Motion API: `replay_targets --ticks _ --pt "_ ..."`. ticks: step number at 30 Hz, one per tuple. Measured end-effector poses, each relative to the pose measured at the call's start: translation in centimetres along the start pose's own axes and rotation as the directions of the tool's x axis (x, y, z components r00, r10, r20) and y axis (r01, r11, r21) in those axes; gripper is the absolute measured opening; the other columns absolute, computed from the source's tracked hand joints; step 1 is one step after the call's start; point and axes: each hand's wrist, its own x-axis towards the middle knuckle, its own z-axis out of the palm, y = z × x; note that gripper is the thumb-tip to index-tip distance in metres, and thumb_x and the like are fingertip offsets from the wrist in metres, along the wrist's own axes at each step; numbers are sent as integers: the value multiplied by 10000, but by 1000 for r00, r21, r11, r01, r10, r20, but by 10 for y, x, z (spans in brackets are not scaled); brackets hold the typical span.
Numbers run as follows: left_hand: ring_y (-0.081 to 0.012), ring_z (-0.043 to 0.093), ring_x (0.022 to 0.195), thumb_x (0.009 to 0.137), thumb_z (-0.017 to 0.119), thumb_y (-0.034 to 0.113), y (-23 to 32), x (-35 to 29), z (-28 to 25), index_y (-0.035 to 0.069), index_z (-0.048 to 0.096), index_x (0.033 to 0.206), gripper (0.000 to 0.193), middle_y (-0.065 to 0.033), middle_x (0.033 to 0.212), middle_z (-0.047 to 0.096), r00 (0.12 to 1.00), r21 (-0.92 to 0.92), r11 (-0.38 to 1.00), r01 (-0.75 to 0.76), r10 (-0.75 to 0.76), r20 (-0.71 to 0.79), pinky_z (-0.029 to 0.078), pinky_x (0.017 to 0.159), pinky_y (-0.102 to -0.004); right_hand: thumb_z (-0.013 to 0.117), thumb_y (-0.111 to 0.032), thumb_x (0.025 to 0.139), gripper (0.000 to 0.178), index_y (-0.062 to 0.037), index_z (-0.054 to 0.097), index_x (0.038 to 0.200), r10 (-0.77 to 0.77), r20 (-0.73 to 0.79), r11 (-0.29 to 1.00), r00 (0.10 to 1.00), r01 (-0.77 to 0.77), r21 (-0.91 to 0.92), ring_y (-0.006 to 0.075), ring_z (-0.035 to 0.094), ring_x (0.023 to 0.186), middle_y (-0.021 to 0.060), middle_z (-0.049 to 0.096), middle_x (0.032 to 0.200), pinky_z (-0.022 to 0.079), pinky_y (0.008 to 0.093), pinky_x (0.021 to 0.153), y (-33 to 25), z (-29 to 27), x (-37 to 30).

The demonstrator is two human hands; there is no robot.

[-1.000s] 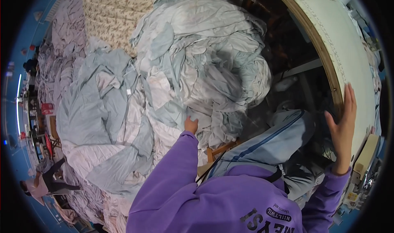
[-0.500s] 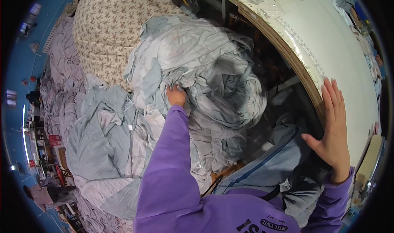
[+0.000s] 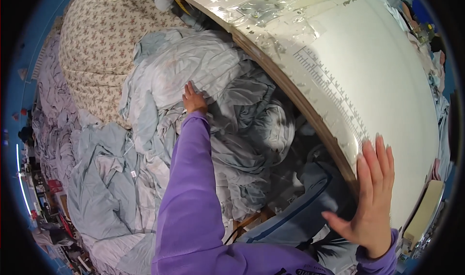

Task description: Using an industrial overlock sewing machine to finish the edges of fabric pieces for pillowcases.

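My left hand (image 3: 194, 100) rests on a large heap of crumpled pale grey-blue cloth (image 3: 167, 67), its fingers stretched out over the folds. The arm reaches forward in a purple sleeve. On the right, my right hand (image 3: 372, 195) is spread, thumb apart and palm empty, at the near edge of a white worktable (image 3: 387, 81). Its fingertips appear over the tabletop; whether they touch it I cannot tell. More of the pale cloth (image 3: 97, 183) spreads loosely to the left and nearer to me.
A bulging bundle in cream floral fabric (image 3: 97, 47) stands behind the heap. Mauve-grey cloth (image 3: 53, 110) is piled at far left. The table's wooden edge (image 3: 290, 96) curves between heap and tabletop. Ruler marks (image 3: 334, 88) and clear tape (image 3: 261, 8) lie on the table.
The view has shifted right, bringing more of the table in. My left hand's fingers, earlier tucked into the folds, now stretch out on top of the heap. My right hand stays spread.
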Motion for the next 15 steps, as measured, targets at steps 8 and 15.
replay_targets --ticks 8,15 --pt "-291 280 1323 868 491 235 -32 19 19 38 513 1221 404 -126 1403 346 936 -32 973 230 -230 -264 248 1042 -510 688 -363 758 850 -10 251 1396 -62 -2 998 998 62 3 412 248 1324 222 294 1421 211 535 1054 0 -3 3" --pt "-277 393 1257 876 499 217 -158 -34 11 124 618 1121 288 -140 1335 450 748 112 753 649 -603 -277 325 993 -478 696 -302 754 835 -10 249 1396 -36 -23 999 999 36 -6 419 239 1325 221 293 1421 208 518 1060 -1 -3 7"
